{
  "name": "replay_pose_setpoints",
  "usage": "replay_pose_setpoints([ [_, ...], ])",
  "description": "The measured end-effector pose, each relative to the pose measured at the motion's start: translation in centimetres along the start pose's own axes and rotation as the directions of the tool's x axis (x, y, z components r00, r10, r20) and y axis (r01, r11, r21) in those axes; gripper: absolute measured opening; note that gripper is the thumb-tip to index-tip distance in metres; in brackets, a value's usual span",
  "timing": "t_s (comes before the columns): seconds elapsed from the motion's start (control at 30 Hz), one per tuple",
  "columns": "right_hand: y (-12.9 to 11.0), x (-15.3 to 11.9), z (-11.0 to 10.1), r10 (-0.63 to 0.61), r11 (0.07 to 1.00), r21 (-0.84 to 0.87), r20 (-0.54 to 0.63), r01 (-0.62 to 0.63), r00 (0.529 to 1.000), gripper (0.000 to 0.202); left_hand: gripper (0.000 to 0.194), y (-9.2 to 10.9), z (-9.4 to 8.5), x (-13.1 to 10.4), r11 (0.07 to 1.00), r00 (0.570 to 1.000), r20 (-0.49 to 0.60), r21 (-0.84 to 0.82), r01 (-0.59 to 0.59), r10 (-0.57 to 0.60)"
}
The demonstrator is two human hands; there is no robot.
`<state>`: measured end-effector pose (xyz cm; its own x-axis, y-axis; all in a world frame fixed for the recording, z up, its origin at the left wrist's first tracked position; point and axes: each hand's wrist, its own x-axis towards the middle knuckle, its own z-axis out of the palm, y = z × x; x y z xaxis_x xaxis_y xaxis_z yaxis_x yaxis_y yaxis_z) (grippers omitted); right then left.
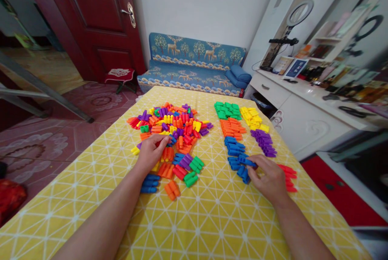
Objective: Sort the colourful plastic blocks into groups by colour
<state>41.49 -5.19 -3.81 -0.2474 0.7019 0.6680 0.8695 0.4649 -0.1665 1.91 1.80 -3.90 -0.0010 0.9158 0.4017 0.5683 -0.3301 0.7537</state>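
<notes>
On the left of the table lies a mixed heap of coloured plastic pieces (182, 124). My left hand (151, 149) is at the heap's near left edge, its thumb and fingers closed on a blue piece (171, 140). On the right, my right hand (269, 175) pinches a blue piece (247, 160) over the group of blue pieces (234, 146). Beyond these lie orange pieces (232, 128) and green pieces (227, 110). Yellow pieces (253, 118) and purple pieces (263, 143) form another column. Red pieces (289, 177) are partly hidden behind my right hand.
A yellow patterned cloth covers the table (212, 219). Behind it stands a blue sofa (194, 72), with a small red stool (120, 75) near the door (100, 22). A white dresser (306, 118) with bottles and a ring light (300, 13) is at the right.
</notes>
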Motion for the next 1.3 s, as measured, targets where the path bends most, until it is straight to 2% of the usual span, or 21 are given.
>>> replay_pose_setpoints([
  [0.23, 0.9, 0.3, 1.0, -0.053, 0.996, 0.076, 0.062, 0.048, 0.997, 0.029, 0.037, 0.0, 0.1, -0.1, 1.000, 1.000, -0.018, -0.008, 0.007, -0.007],
  [0.5, 0.5, 0.2, 0.0, -0.143, 0.989, 0.040, 0.116, 0.139, 0.983, 0.033, 0.037, -0.2, 0.0, -0.1, 1.000, 1.000, -0.004, 0.003, -0.004, 0.004],
  [0.67, -0.5, 0.7, -0.2, -0.109, 0.993, 0.059, 0.187, 0.100, 0.976, 0.030, 0.037, -0.1, 0.0, -0.1, 1.000, 1.000, 0.000, 0.021, -0.009, 0.009],
  [0.9, -2.5, 1.5, -0.1, -0.021, 0.999, -0.040, 0.310, 0.036, 0.951, 0.038, 0.037, 0.0, 0.0, 0.0, 1.000, 1.000, -0.006, 0.028, -0.014, 0.015],
  [1.07, -3.1, 1.8, 0.7, 0.010, 0.995, -0.095, 0.294, 0.019, 0.956, 0.035, 0.035, -0.2, 0.1, 0.0, 0.999, 1.000, -0.004, 0.030, -0.017, 0.017],
  [1.3, -2.7, 1.7, 1.5, -0.005, 0.994, -0.109, 0.220, 0.030, 0.975, 0.032, 0.037, -0.1, 0.1, -0.1, 0.999, 1.000, -0.005, 0.040, -0.017, 0.017],
])
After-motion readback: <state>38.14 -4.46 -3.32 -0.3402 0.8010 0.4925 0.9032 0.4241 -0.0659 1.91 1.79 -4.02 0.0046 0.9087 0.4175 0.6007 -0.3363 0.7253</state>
